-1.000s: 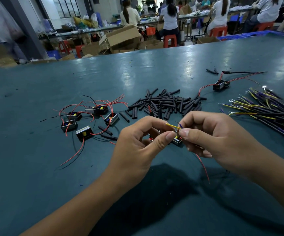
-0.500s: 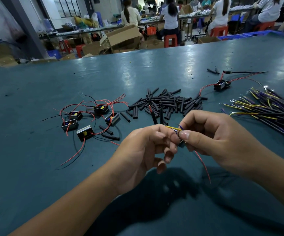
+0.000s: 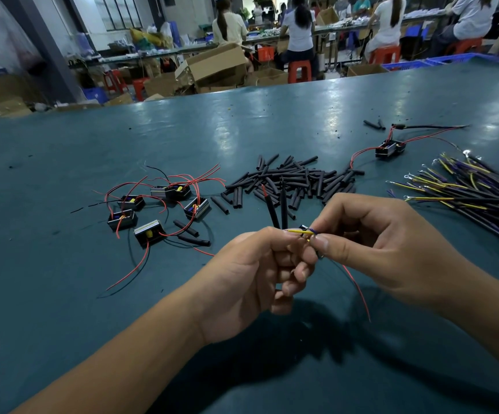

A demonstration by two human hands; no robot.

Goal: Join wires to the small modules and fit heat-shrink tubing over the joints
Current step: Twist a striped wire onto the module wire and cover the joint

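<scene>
Over a green table (image 3: 63, 294), both hands pinch 1 yellow wire (image 3: 299, 231) between closed fingertips, left hand (image 3: 251, 279) meeting right hand (image 3: 391, 249), apparently mid-joining; sleeving with tubing (image 3: 290, 180) beyond the fingers likely follows.

Workshop interior: teal bench (image 3: 158, 135) in foreground; cardboard boxes (image 3: 212, 67), red stools (image 3: 299, 70), windows (image 3: 119, 10) and seated workers (image 3: 297, 31) behind.

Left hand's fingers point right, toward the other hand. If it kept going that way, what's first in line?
The right hand: the left hand already nearly meets its fingertips at the yellow wire both pinch. Nothing else lies between, though depth is hard to judge in this single view.
</scene>
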